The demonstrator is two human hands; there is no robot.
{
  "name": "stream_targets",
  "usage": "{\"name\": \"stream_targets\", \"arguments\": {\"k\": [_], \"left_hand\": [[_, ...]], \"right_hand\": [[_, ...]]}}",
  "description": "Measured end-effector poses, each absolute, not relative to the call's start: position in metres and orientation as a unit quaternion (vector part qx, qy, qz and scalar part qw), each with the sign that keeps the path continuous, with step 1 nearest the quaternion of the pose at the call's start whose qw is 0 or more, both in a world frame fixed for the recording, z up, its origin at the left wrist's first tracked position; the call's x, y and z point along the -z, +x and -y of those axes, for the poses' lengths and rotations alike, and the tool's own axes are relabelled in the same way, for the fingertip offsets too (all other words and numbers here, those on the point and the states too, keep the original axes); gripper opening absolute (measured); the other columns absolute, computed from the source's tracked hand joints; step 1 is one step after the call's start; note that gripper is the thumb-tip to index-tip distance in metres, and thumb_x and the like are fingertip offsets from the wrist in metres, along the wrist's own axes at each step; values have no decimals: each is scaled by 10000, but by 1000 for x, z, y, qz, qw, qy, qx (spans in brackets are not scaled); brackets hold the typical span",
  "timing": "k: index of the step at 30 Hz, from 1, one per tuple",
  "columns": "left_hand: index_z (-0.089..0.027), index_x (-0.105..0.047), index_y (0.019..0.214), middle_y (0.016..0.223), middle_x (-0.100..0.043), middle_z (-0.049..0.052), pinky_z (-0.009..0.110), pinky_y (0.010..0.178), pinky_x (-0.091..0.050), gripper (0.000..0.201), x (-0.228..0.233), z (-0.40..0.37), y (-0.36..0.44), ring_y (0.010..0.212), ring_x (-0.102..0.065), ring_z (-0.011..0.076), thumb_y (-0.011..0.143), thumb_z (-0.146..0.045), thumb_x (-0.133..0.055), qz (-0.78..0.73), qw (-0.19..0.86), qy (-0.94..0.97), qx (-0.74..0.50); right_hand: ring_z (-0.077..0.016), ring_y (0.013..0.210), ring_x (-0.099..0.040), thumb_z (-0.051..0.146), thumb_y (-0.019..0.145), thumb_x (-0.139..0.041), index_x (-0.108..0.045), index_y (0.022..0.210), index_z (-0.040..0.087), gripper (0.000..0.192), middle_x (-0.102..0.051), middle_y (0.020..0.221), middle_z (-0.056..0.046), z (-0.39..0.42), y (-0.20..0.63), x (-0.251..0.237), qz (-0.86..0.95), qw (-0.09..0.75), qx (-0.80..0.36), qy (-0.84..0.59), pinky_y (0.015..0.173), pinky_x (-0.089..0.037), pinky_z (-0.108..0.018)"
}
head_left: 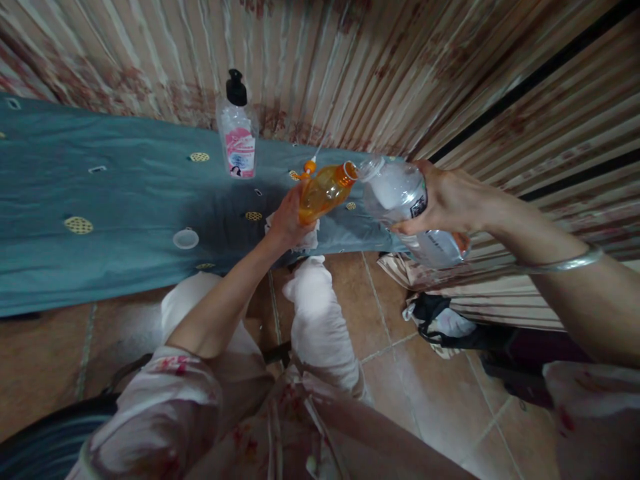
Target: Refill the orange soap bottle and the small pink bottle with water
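Our left hand [289,223] grips the orange bottle [324,192]; our right hand [447,200] grips the clear bottle [400,193], tilted mouth to mouth beside it. We judge pouring is underway; the lid [185,238] lies left of the orange bottle.

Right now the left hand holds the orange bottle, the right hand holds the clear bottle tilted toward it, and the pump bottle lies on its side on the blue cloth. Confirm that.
One detail is wrong. In the head view the pump bottle stands upright on the blue cloth, not on its side. The rest holds: the left hand holds the orange bottle, and the right hand tilts the clear bottle toward it.
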State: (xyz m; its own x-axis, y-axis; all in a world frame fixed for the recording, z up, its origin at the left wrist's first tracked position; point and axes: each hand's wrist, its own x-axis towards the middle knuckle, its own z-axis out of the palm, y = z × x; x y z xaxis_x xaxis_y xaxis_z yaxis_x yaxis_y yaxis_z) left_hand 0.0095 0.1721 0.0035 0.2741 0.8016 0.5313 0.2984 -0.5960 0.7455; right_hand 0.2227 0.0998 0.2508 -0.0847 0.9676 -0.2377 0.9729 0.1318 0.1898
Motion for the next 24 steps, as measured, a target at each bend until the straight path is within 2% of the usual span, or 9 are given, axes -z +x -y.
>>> {"name": "stream_targets", "arguments": {"k": [7,16,20,24], "left_hand": [[-175,-349,1480,1483,-545,151,473,1202,-429,760,5,-176,8,1402,-525,292,831,-335,-710,-370,263,757,-470],[-188,-347,1468,1447,-579,142,447,1182,-451,742,3,-174,11,1366,-556,271,813,-254,-688,-376,263,750,-477],[-160,-375,1440,1399,-611,168,466,1161,-471,729,0,-172,9,1329,-585,284,777,-202,-676,-378,268,751,-470],[-149,-404,1411,1419,-596,189,478,1160,-468,697,-2,-170,8,1344,-574,292,763,-179,-659,-395,274,744,-464]], "right_hand": [[-281,802,-687,610,655,-810,-469,1329,64,932,-649,845,-39,-99,220,-252,-726,182,0,663,736,-496,-342],[-266,721,-669,614,635,-816,-490,1299,83,910,-635,780,-27,-100,222,-251,-730,161,11,664,633,-452,-312],[-277,781,-682,538,666,-804,-478,1314,109,843,-647,800,-34,-99,217,-252,-732,144,48,665,646,-459,-311],[-264,715,-672,515,653,-794,-501,1264,115,787,-633,755,-16,-99,220,-249,-736,130,57,662,609,-446,-313]]}}
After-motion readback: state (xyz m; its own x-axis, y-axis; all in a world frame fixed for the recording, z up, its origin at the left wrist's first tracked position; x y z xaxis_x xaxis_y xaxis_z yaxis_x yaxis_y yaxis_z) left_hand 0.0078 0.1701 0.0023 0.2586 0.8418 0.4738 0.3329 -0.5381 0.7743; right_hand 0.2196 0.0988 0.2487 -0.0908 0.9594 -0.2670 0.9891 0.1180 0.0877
